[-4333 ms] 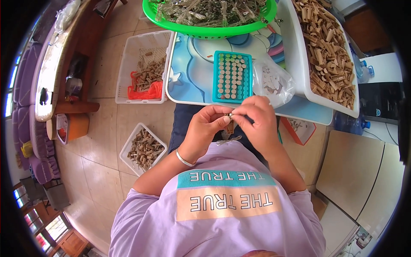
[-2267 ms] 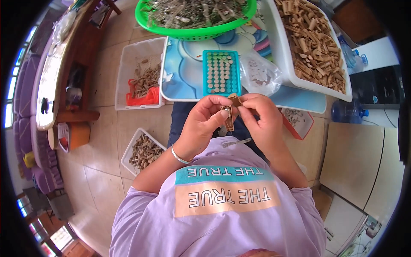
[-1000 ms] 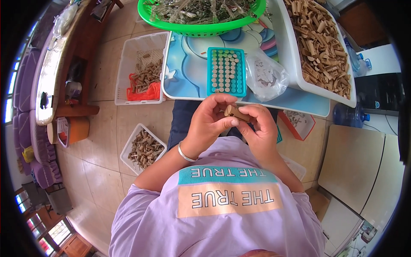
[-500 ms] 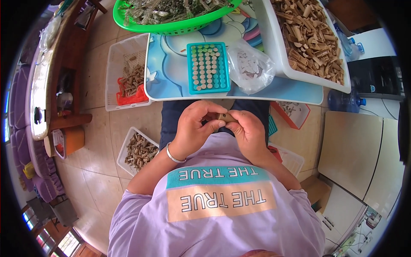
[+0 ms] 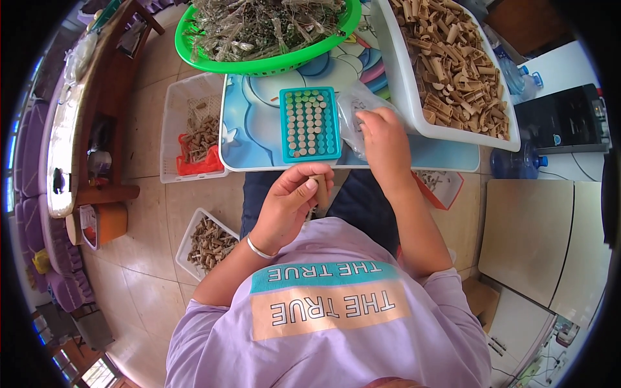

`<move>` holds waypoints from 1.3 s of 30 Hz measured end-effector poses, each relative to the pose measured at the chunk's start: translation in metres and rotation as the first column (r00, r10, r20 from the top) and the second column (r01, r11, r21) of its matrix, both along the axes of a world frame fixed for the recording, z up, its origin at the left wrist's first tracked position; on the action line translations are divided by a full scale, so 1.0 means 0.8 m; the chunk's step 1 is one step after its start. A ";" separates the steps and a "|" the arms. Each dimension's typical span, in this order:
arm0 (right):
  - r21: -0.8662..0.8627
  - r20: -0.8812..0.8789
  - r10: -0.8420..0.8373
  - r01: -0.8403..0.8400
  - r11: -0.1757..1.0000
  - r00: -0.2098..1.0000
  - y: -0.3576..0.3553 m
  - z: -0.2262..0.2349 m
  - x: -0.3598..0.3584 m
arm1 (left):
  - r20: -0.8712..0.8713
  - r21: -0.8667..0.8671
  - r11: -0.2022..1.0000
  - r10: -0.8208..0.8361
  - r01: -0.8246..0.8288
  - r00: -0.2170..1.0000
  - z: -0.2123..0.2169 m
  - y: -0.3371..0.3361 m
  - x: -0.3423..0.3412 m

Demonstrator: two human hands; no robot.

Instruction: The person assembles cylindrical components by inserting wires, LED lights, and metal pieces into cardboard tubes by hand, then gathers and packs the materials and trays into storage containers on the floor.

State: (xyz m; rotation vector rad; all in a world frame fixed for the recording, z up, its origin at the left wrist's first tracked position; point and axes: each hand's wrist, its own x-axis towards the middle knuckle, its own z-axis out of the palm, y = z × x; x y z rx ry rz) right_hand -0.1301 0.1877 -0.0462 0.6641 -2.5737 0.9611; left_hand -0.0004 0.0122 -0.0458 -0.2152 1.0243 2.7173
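My left hand [image 5: 291, 200] is closed around a small tan wooden piece [image 5: 319, 184], held over my lap just below the table edge. My right hand [image 5: 383, 141] reaches forward into a clear plastic bag [image 5: 354, 113] lying on the light blue table [image 5: 252, 139]; its fingertips are hidden inside the bag. A teal tray [image 5: 310, 124] filled with rows of small round pieces sits left of the bag. A white bin [image 5: 414, 110] of tan wooden pieces stands at the right.
A green basket [image 5: 272, 61] of thin grey stems sits at the far edge of the table. On the floor at left are a white crate [image 5: 174, 139] with a red scoop and a smaller tray [image 5: 208, 242] of brown bits. A water bottle [image 5: 514, 161] lies at right.
Both hands were together at my lap working the wooden piece. Now my right hand has left it and reached forward into the plastic bag; my left hand keeps the piece.
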 end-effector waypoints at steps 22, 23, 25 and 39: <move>-0.386 0.044 0.297 -0.258 0.886 0.954 -0.006 0.027 0.090 | 0.097 -0.002 0.999 0.036 -0.036 0.995 0.002 0.000 0.001; -0.414 0.059 0.294 -0.245 0.877 0.954 -0.009 0.023 0.095 | 0.086 0.042 0.999 0.008 -0.012 0.996 0.002 0.000 0.001; -0.441 0.073 0.293 -0.233 0.867 0.953 -0.011 0.018 0.099 | 0.075 0.072 0.997 -0.014 0.009 0.997 -0.001 0.000 0.003; -0.397 0.112 0.332 -0.265 0.879 0.937 -0.022 0.022 0.098 | 0.029 0.047 0.998 -0.032 0.030 0.999 -0.008 -0.015 0.008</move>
